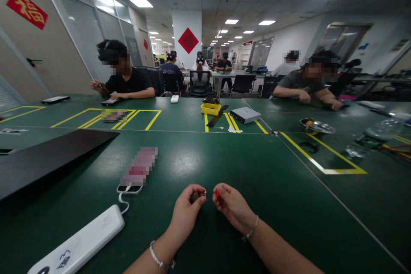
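Just above the green table point(192, 158), my left hand point(188, 207) is closed in a pinch on a small red piece with a shiny metal end point(202, 193). Its exact kind is too small to make out. A short gap away, my right hand point(233, 205) pinches a small orange-red piece point(217, 195), mostly covered by the fingers. The two pieces do not touch. A phone point(141, 165) lies to the left of my hands, joined by a short white cable point(123, 201) to a white power bank point(80, 239).
A dark panel point(51, 154) covers the left side. Further back are a yellow tray point(210, 108), a grey box point(245, 114), a metal bowl point(324, 127) and a plastic bottle point(374, 135). Two people sit across the table, one left point(128, 79), one right point(298, 83).
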### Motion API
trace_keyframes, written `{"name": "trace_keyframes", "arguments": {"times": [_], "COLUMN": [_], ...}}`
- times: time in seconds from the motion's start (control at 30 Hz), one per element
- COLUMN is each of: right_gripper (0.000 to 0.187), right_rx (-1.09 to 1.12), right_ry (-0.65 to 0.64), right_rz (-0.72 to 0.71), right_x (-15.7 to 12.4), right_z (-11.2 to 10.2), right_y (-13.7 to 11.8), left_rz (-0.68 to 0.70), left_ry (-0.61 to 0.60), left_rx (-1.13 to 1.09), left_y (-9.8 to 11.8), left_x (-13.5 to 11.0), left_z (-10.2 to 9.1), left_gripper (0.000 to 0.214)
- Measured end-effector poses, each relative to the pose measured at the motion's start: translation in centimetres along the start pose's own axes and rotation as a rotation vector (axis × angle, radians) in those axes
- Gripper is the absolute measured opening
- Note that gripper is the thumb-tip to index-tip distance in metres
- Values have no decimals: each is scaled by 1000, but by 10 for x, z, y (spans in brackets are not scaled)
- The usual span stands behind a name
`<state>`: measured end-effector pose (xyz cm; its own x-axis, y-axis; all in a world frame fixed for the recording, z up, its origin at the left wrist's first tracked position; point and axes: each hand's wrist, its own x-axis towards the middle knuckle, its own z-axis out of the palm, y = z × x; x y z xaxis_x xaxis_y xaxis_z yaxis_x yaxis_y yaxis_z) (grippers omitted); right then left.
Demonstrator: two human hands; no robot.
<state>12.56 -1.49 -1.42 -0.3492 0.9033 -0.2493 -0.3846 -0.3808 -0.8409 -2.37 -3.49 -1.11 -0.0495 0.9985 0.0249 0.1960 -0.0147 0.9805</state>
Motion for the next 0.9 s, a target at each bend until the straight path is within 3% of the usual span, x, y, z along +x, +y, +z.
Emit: {"name": "trace_keyframes", "arguments": {"times": [0.27, 0.57, 0.9], "right_gripper": [22, 27, 23], "right_rx": [36, 7, 52], "right_ry": [8, -3, 7], "right_rz": [10, 49, -29], "right_x": [-1, -2, -4], "right_z": [-2, 4, 2], "right_y": [-1, -1, 1], "left_rz": [5, 8, 13], "left_ry": [-106, -13, -42], "left_rx": [-43, -48, -25], "left_y": [5, -1, 1], "left_x": [-4, -2, -4], "left_z": [0, 2, 3], "left_gripper": [19, 14, 13]}}
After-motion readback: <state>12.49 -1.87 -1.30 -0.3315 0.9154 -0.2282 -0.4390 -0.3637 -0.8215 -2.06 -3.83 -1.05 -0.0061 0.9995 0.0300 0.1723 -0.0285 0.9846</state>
